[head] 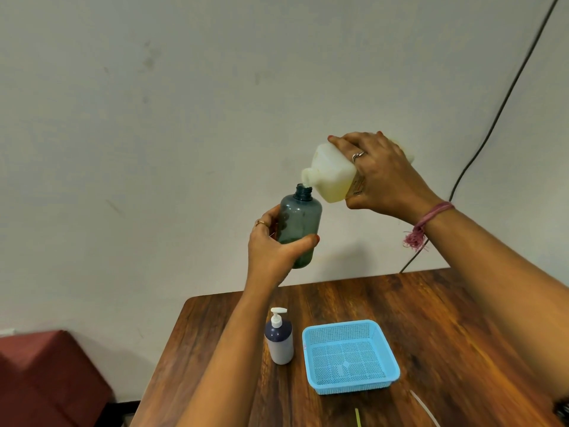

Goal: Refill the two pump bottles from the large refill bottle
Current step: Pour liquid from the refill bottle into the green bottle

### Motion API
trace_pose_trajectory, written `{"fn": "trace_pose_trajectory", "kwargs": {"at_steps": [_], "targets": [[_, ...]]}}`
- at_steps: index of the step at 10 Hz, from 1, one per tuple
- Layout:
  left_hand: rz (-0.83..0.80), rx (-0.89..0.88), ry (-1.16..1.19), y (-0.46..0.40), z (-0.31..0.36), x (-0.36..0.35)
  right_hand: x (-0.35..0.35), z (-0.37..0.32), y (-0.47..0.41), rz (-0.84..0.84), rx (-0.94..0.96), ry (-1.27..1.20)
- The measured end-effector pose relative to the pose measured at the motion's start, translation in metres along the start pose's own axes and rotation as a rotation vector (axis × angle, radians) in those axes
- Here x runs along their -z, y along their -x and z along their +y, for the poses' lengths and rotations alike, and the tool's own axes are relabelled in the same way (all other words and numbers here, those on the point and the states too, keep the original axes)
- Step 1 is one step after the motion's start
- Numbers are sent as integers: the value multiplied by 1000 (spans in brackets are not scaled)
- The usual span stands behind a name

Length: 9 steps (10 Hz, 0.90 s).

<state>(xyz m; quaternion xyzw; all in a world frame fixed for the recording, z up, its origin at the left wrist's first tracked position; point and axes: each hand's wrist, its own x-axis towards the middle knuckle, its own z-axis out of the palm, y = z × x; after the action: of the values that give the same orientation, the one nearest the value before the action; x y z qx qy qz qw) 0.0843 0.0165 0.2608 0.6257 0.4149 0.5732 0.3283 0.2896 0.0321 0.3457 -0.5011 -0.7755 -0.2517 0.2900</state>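
Note:
High above the table my left hand point(272, 245) grips a translucent teal bottle point(300, 223) upright, its neck uncapped. My right hand point(378, 177) holds the large whitish refill bottle point(331, 174), which has yellowish liquid inside. It is tipped down to the left, with its open mouth just above the teal bottle's neck. A second pump bottle point(279, 337), dark blue over white with a white pump head, stands on the wooden table point(446, 318).
A light blue mesh basket point(351, 355) sits on the table right of the standing pump bottle. A thin white tube point(423, 406) and a yellow-green stick point(357, 417) lie near the front edge. A dark cable point(492, 124) runs down the wall. A red seat point(46, 374) stands at lower left.

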Motion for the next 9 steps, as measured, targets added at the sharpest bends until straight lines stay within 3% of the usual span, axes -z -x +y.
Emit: {"fn": "trace_pose_trajectory", "kwargs": {"at_steps": [9], "targets": [[-1,-3,25,0,-2,1,1,-4,0,3,2,12]]}}
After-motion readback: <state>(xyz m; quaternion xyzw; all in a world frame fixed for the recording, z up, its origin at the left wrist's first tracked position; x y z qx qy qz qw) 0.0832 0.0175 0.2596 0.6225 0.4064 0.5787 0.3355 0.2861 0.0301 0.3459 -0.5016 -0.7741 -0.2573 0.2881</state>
